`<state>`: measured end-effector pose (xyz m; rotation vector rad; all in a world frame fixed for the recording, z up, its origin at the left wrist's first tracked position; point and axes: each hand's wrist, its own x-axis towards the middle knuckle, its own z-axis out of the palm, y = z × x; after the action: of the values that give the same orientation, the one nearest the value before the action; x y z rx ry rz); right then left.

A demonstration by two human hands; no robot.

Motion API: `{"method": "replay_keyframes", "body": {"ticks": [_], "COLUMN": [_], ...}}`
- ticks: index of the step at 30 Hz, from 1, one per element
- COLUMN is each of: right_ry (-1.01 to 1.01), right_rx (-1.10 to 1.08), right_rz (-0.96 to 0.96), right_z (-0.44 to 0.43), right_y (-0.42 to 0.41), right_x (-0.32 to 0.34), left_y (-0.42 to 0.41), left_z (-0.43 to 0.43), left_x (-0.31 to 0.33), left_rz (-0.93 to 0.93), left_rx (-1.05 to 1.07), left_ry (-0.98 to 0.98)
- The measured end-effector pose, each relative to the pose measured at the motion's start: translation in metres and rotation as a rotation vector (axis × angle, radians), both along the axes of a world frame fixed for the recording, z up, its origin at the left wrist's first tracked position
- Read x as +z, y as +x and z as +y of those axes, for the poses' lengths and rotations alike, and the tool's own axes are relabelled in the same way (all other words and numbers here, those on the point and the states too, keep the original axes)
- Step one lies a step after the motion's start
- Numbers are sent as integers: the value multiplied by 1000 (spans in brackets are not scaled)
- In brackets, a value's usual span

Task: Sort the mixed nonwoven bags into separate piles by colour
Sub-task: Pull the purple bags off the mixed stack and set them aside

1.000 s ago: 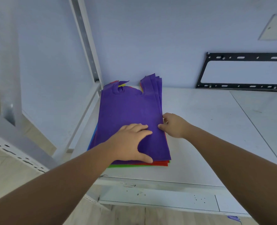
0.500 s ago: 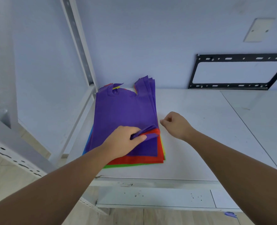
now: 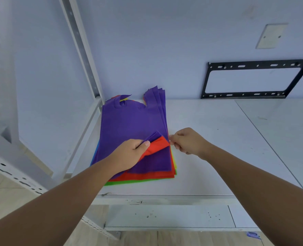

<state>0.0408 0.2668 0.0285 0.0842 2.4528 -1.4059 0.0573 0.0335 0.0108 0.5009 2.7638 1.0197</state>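
Head view, one moment. Stack of nonwoven bags (image 3: 122,176) lies flat at the left end of the white surface (image 3: 218,148), handles toward the wall, left side just beside the slotted metal upright (image 3: 81,50).

Top purple bag (image 3: 129,121) covers most of the stack; its near right corner is lifted and folded back toward the left. A red bag (image 3: 157,145) directly under it is lifted with it, its red face turned up. A second purple bag (image 3: 152,162) lies flat in the exposed area; below it, edges of red, yellow and green (image 3: 129,182) show at the near and right sides, and a blue edge (image 3: 96,150) shows at the left.

Left hand (image 3: 129,153): fingers curled, thumb (image 3: 146,143) pressed on the folded corner; it pinches the top purple bag and the red bag together, the hand resting over the stack.

Right hand (image 3: 186,141): fingers curled, tips at the right edge of the stack, next to the lifted red corner; cannot tell whether they hold a layer or only touch the edge.

Background: black wall bracket (image 3: 243,94) against the wall at the back of the surface, well apart from the stack; a pale blank wall plate (image 3: 270,35) above it.
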Motion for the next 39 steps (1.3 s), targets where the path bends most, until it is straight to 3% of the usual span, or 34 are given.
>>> {"method": "replay_keyframes", "body": {"ticks": [3,6,9,12,14,21,24,27,31,36,39], "right_ry": [-42,-87,-190,-440,-587,-605,-657,-701,-575,-406,-299], "right_rx": [-2,-22,-43,-46,-77,-255,-264,-231,-214,-172,-134], "right_rz": [-34,-121,-351,-633,-707,-530,-507,-499,-453,-387,-334], "right_z": [0,-2,-7,-16,-27,-56,-55,-53,-50,-41,-36], "right_y": [3,4,5,2,-1,-13,-22,-31,-36,-32,-30], "right_x": [0,1,8,12,9,-9,-2,7,5,-5,-4], "left_y": [0,2,5,8,11,60,67,53,37,34,31], "left_z": [0,1,3,4,6,21,14,8,11,12,12], "left_x": [0,-1,-1,-3,-5,-6,-19,-23,-27,-21,-17], "left_rz": [-77,-9,58,129,243,626,522,447,302,342,483], "left_rx": [36,71,89,58,-11,-314,-390,-199,-77,-124,-194], "left_ry": [5,-79,-101,-142,-187,-137,-204,-225,-498,-616,-661]}}
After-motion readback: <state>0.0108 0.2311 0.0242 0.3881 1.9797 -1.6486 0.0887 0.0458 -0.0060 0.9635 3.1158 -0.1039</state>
